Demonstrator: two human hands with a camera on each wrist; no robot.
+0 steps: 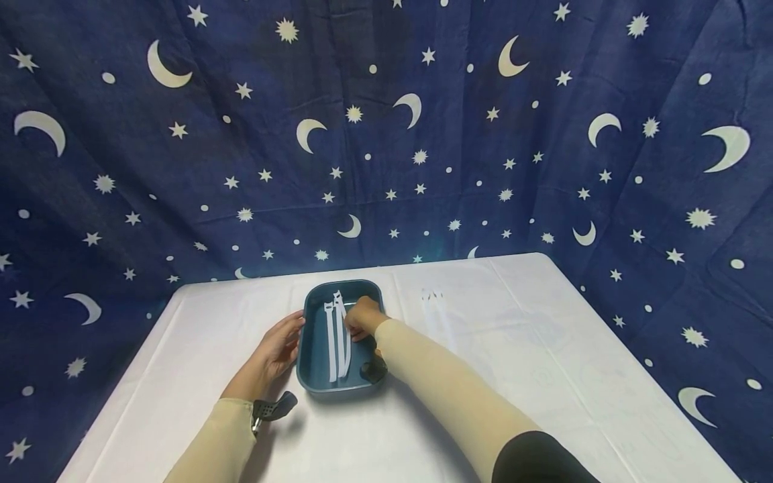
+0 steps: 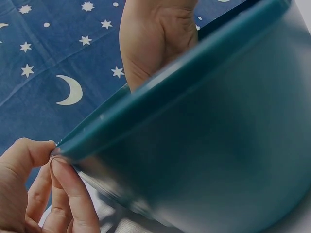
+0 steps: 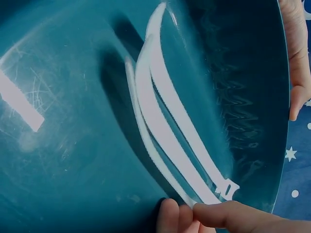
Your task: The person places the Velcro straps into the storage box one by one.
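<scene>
A dark teal tray [image 1: 304, 355] with rounded corners lies on the white table. Its left rim is pinched between the thumb and fingers of my left hand [image 1: 280, 345]. Several white cable straps [image 1: 331, 345] lie lengthwise inside, with slotted heads toward the far end. My right hand [image 1: 364, 316] reaches in over the right side and pinches one white strap [image 3: 146, 138] near its end between thumb and finger. In the right wrist view that strap curves up beside two others, and one slotted head [image 3: 226, 189] shows close to my fingers.
To the right of the tray, several faint white strips [image 1: 431, 296] with small dark marks at their far ends lie on the white tablecloth [image 1: 513, 376]. A dark blue curtain [image 1: 386, 134] with moons and stars hangs behind the table and along its sides.
</scene>
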